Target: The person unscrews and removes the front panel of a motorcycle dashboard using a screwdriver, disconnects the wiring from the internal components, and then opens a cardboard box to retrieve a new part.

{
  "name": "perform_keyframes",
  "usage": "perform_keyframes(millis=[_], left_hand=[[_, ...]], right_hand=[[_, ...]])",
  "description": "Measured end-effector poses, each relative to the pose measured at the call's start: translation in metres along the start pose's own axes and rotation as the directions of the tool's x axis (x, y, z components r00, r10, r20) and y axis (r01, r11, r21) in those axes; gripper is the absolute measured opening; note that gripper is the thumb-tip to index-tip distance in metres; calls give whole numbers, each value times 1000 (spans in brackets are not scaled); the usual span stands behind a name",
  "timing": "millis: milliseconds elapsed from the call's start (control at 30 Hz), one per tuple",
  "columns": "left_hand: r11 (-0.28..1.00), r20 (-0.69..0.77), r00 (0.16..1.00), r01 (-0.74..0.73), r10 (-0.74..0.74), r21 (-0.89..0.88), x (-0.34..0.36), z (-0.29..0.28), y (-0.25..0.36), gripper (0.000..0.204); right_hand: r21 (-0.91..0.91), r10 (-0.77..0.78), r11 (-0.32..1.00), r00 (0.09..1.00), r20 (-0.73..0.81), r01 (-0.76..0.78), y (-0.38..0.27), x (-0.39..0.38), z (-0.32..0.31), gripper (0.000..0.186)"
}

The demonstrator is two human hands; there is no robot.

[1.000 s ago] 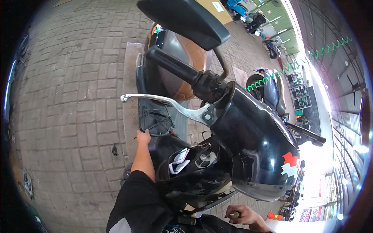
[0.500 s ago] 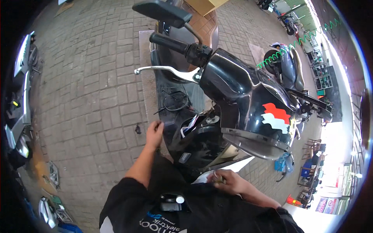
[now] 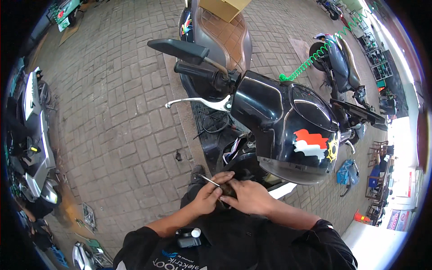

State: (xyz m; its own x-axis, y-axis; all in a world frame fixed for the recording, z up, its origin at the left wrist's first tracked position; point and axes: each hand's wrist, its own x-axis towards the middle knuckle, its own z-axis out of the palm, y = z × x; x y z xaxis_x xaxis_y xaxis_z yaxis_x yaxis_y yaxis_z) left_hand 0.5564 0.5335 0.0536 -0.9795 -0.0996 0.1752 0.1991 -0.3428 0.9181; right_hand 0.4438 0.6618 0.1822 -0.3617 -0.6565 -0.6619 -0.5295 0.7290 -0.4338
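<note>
Both my hands meet just in front of a black scooter (image 3: 288, 121) whose front panel is open, with wires (image 3: 231, 150) showing. My left hand (image 3: 208, 195) pinches a thin metal tool (image 3: 209, 180) that points up and left. My right hand (image 3: 250, 196) is closed around a small dark part (image 3: 228, 189) held between the two hands. The tool's tip touches that part. The scooter's left grip (image 3: 195, 72), brake lever (image 3: 193, 101) and mirror (image 3: 177, 48) stand above my hands.
The scooter has a brown seat (image 3: 225, 33) with a cardboard box (image 3: 222, 6) on it. A green coiled hose (image 3: 324, 49) runs to another scooter (image 3: 339, 67) at right. Grey scooter bodywork (image 3: 36, 130) lies at left on the brick paving (image 3: 117, 121). An orange cone (image 3: 362, 217) stands at lower right.
My left hand has left the scooter's open front panel and joined my right hand before my body. The view has pulled back and up, so more of the scooter shows.
</note>
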Motion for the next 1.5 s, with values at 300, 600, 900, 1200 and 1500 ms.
perform_keyframes(millis=[300, 600, 900, 1200, 1500], left_hand=[[517, -624, 486, 843, -612, 149, 68, -130, -224, 48], [278, -326, 786, 521, -526, 807, 205, -124, -259, 68], [264, -481, 695, 677, -534, 687, 91, -130, -252, 71], [810, -217, 973, 69, 74, 582, 45, -41, 25, 58], [248, 443, 777, -584, 448, 773, 173, 39, 117, 69]], right_hand=[[53, -161, 984, 975, -156, 171, 61, -44, 12, 56], [163, -109, 974, 960, -258, 155, 83, -67, 48, 42], [87, -250, 934, 807, -535, 347, 70, -79, 46, 27], [-401, -406, 914, 113, -907, 68, 82, -117, -73, 75], [-391, -386, 920, 261, -885, 34, 92, -101, -97, 73]])
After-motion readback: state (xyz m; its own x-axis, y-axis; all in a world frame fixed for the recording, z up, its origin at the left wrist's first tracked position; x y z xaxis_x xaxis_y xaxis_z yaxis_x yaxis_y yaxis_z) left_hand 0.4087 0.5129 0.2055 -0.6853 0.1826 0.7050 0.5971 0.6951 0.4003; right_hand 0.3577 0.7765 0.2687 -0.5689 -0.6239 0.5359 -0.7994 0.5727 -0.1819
